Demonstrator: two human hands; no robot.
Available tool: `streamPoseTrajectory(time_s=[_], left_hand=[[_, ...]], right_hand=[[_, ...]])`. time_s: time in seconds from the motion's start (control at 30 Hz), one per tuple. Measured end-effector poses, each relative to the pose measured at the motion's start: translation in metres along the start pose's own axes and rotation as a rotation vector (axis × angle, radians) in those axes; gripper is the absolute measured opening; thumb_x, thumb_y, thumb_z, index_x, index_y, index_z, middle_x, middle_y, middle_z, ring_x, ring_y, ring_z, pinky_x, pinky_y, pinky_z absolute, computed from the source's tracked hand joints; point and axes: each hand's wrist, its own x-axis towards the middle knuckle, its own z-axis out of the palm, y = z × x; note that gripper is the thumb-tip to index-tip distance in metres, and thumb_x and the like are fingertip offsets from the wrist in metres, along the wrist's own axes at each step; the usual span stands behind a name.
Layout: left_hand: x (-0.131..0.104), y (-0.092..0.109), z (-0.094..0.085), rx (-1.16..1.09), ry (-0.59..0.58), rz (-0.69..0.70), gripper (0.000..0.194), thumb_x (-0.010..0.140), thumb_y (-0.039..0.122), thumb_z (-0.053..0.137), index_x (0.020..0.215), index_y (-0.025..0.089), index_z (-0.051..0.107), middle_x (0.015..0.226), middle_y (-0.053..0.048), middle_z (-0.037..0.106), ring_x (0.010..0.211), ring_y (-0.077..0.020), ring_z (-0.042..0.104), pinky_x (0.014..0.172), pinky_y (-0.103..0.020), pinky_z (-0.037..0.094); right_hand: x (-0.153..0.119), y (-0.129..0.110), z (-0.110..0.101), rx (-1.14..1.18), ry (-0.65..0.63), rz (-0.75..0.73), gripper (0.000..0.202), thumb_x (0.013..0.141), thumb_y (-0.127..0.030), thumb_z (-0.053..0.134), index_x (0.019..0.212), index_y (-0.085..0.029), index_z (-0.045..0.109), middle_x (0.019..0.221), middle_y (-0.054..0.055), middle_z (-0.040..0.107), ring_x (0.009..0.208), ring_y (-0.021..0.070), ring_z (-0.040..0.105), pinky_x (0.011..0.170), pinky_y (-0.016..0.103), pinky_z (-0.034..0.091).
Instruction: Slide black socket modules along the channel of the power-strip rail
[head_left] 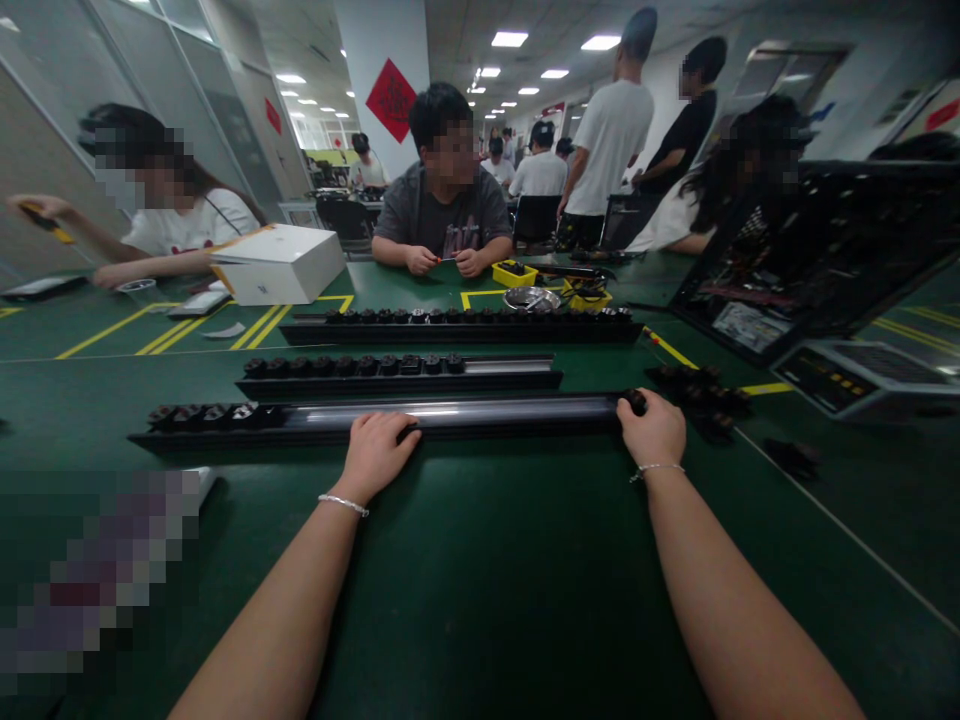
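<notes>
Across the green table in front of me lies a long black rail (pixel 510 410) with a shiny channel. Several black socket-like modules (pixel 217 414) sit in its left end. My left hand (pixel 379 452) grips the rail near its middle, fingers over the top and thumb on the near side. At the rail's right end, my right hand (pixel 654 432) is closed on a small black module (pixel 636 400), partly hidden by the fingers. Just right of that hand is a pile of loose black modules (pixel 701 390).
Behind lie a shorter rail (pixel 510 380) and a farther rail (pixel 465 330), both bearing modules. A white box (pixel 289 262), yellow bins (pixel 514 274), a metal bowl (pixel 531 299), an open black case (pixel 817 250) and a grey device (pixel 862 380) stand around. A person (pixel 446 210) sits opposite.
</notes>
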Motion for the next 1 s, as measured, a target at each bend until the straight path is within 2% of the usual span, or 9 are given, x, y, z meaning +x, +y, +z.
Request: streamPoseTrajectory(time_s=[0.43,0.83,1.0], left_hand=[[0.0,0.002,0.0,0.024,-0.006,0.001,0.027,0.086,0.039,0.044,0.097,0.023,0.063,0.097,-0.004,0.07,0.096,-0.024,0.059,0.09,-0.042,0.034],[0.0,0.0,0.0,0.015,-0.006,-0.006,0.028,0.086,0.04,0.044,0.098,0.024,0.064,0.096,-0.004,0.07,0.095,-0.0241,0.059,0.09,-0.042,0.034],[0.0,0.0,0.0,0.017,-0.007,-0.002,0.028,0.086,0.04,0.043,0.097,0.024,0.063,0.098,-0.004,0.07,0.096,-0.0234,0.059,0.091,-0.042,0.033]], right_hand=[[0.003,0.006,0.001,0.001,-0.002,0.016,0.041,0.077,-0.041,0.045,0.098,-0.012,0.065,0.091,0.014,0.066,0.085,0.0259,0.056,0.086,0.042,0.04],[0.005,0.014,0.002,0.024,0.019,0.083,0.042,0.077,-0.041,0.047,0.101,-0.012,0.065,0.095,0.014,0.065,0.091,0.0264,0.055,0.093,0.046,0.036],[0.006,0.017,0.003,0.049,0.05,0.103,0.042,0.075,-0.04,0.049,0.102,-0.013,0.065,0.095,0.013,0.066,0.089,0.027,0.056,0.089,0.045,0.039]])
